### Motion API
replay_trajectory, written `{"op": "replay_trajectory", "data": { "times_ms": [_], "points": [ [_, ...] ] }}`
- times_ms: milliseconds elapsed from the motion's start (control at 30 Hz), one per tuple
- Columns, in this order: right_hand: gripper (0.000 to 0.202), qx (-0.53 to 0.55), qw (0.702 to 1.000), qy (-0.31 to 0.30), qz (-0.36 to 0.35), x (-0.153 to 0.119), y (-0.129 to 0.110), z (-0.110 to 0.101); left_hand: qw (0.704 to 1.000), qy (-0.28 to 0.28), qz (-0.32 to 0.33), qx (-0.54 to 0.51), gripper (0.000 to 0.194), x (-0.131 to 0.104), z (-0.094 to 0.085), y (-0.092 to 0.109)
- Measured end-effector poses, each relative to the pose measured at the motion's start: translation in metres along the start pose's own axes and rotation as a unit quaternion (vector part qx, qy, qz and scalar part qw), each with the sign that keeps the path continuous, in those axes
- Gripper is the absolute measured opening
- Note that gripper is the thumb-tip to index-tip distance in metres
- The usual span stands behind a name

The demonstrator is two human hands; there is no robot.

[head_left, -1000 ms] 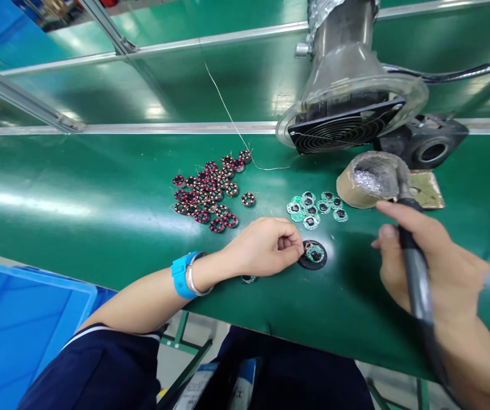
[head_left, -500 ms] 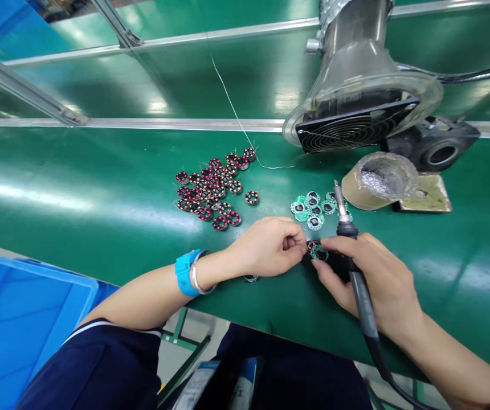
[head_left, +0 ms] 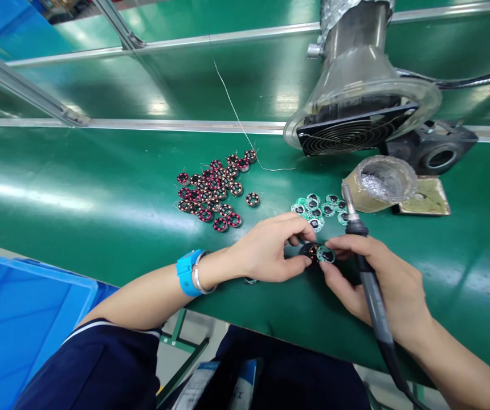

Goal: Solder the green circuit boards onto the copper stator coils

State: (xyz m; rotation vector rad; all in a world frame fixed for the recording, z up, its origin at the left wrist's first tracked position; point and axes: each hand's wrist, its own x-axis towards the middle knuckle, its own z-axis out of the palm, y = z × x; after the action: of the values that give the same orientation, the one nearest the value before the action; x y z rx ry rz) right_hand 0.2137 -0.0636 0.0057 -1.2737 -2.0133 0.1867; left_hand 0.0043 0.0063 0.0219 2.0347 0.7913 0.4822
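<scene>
Between the thumb and fingers of my left hand [head_left: 273,247] is a small copper-wound motor stator [head_left: 311,251], partly covered by the fingertips. My right hand [head_left: 377,279] pinches a round green circuit board [head_left: 326,254] by its edges, right beside the stator. The same hand also carries a soldering iron [head_left: 368,285], its tip pointing up and away from the work. Just beyond my fingers lies a group of similar round circuit boards [head_left: 314,212]. Farther left on the bench is a cluster of wound stators [head_left: 213,191], with one stator [head_left: 252,199] apart from it.
A fume extractor hood with a fan [head_left: 351,134] hangs over the back right. Under it are a cup with solder scraps [head_left: 377,185], an iron stand [head_left: 439,154] and a sponge [head_left: 427,199]. Thin solder wire [head_left: 232,105] hangs behind the stators. A blue bin [head_left: 31,319] stands lower left.
The circuit board has shifted right, and more of the stator beside it shows. My right hand and the soldering iron moved slightly right; my left fingers opened a little around the stator.
</scene>
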Motion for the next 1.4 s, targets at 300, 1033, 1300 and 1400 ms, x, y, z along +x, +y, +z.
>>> {"op": "replay_trajectory", "data": {
  "times_ms": [300,1033,1300,1400],
  "points": [
    [0.035,0.051,0.997,-0.018,0.049,-0.003,0.006,-0.009,0.997,-0.013,0.057,0.043,0.013,0.003,0.005,-0.003],
    [0.037,0.030,0.999,-0.012,0.035,-0.003,0.001,0.006,1.000,-0.003,0.016,-0.004,0.018,0.006,0.002,-0.012],
    [0.034,0.012,0.999,-0.038,0.023,0.003,0.001,0.005,0.999,-0.020,0.045,0.004,0.012,0.008,0.000,-0.017],
    [0.031,0.010,0.998,-0.043,0.040,0.002,0.001,0.004,0.997,-0.033,0.040,-0.063,0.014,0.010,-0.004,-0.018]
  ]
}}
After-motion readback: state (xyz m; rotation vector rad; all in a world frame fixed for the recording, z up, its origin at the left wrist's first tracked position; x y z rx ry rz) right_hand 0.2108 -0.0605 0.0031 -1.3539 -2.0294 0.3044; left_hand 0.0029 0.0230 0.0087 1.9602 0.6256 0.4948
